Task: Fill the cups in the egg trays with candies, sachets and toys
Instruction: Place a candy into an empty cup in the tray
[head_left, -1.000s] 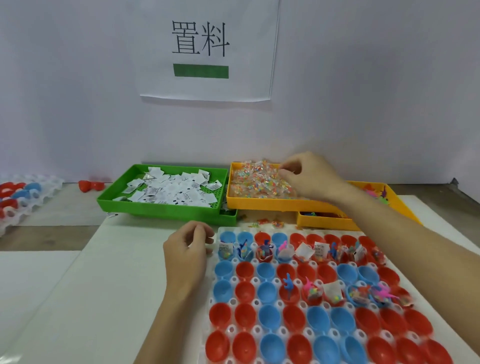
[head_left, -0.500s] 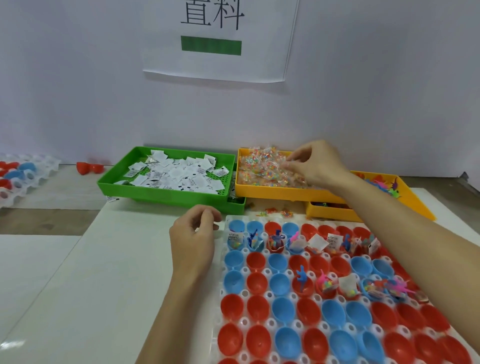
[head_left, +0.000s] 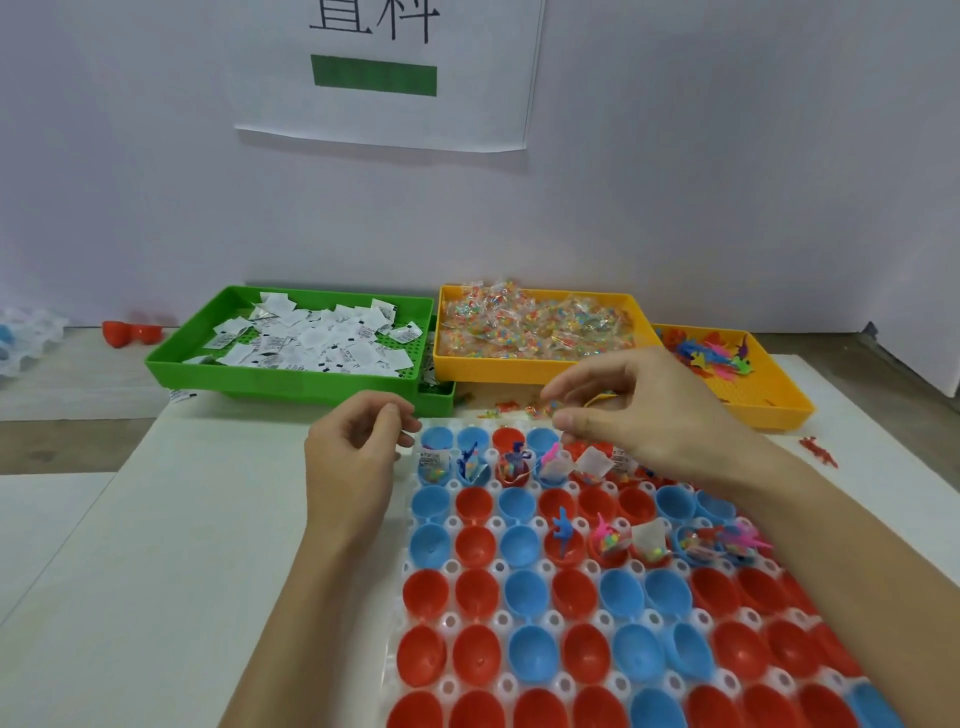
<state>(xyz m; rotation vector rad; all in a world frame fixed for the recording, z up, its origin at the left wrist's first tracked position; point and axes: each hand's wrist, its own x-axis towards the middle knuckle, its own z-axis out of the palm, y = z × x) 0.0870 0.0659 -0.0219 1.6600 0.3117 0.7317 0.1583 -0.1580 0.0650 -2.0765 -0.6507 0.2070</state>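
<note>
A white egg tray (head_left: 451, 567) holding red and blue cups (head_left: 476, 545) lies in front of me. Several cups in the back row and in the third row hold candies, sachets and toys. My right hand (head_left: 649, 410) hovers over the tray's back row, thumb and forefinger pinching what looks like a clear candy packet (head_left: 544, 408). My left hand (head_left: 348, 457) sits at the tray's back left corner with curled fingers, thumb against forefinger, and nothing visible in it. Behind the tray stand a green tray (head_left: 280, 382) of white sachets (head_left: 311, 338), a yellow tray (head_left: 498, 366) of candies (head_left: 530, 322) and a yellow tray (head_left: 769, 410) of toys (head_left: 711, 353).
A white wall with a paper sign rises just behind the trays. Loose candies (head_left: 501, 408) lie between the candy tray and the egg tray. A red toy (head_left: 818, 452) lies on the table at the right. Red cup halves (head_left: 130, 332) and another egg tray (head_left: 26, 332) are far left.
My right hand has left the candy tray and come back toward me over the egg tray's back row. My left hand stays by the tray's corner.
</note>
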